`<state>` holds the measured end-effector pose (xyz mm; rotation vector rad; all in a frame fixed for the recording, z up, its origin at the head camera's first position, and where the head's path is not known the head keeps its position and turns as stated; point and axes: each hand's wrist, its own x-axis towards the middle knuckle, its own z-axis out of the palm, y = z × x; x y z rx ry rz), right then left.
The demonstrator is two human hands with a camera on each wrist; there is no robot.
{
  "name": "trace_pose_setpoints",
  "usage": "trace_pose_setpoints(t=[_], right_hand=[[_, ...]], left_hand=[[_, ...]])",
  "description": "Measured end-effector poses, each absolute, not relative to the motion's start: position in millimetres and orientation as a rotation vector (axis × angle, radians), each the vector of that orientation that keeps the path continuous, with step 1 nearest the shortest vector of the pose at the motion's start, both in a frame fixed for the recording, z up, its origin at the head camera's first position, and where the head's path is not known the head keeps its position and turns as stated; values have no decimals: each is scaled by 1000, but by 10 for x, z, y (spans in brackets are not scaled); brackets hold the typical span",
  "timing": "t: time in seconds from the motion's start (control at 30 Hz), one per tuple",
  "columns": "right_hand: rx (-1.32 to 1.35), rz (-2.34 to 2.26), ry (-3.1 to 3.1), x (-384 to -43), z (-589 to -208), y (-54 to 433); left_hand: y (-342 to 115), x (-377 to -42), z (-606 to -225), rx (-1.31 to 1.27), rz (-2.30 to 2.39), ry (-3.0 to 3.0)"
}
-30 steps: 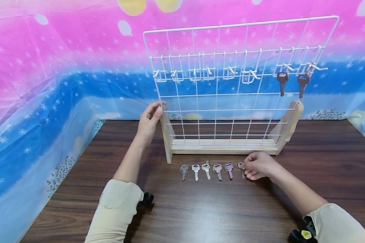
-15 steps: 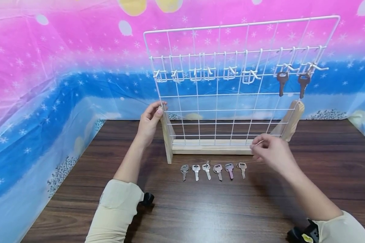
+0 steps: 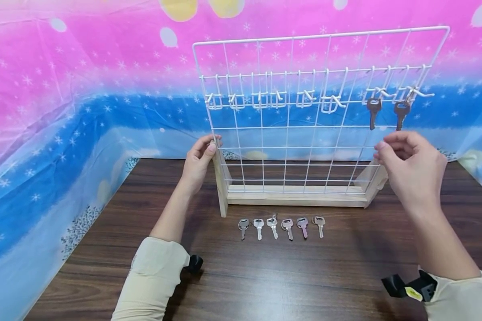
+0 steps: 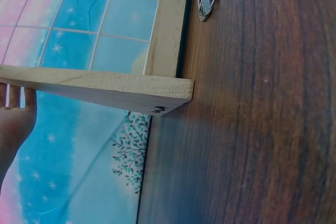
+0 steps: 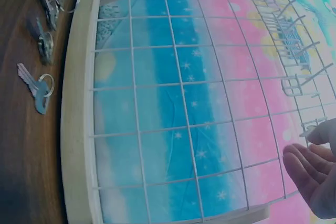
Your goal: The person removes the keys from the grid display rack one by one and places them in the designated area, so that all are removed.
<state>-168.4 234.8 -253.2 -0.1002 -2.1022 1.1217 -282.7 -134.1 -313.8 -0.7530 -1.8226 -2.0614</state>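
Your left hand (image 3: 199, 160) grasps the rack (image 3: 287, 128) at its left end, closed on the wooden left upright (image 3: 221, 191) near the top; your right hand (image 3: 417, 171) is released at the rack's right end, fingers loosely bent, thumb apart from the fingertips, and it hides part of the right upright from the head view; you have it just below the right hanging key (image 3: 402, 111), though whether it touches that key you cannot tell from these views.

The left hanging key (image 3: 373, 113) is beside that one, both on the two hooks nearest the rack's right end; the row of white hooks (image 3: 333, 105) runs across the upper part of the rack's grid; in front of the rack's base six loose keys (image 3: 288, 229) lie side by side on the worktop (image 3: 273, 276), heads towards the rack, some with rings showing, the second from its right end purplish; behind the rack you face a pink and blue cloth (image 3: 104, 118) with white snowflakes.
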Motion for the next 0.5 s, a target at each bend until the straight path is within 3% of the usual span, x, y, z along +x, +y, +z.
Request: trace_pose_setpoints(t=[0.5], right_hand=[[-128,1012,-2014,-1881,-2314,2206]], left_hand=[[-1338,-2823,-3136,-748,-2040,-1845]])
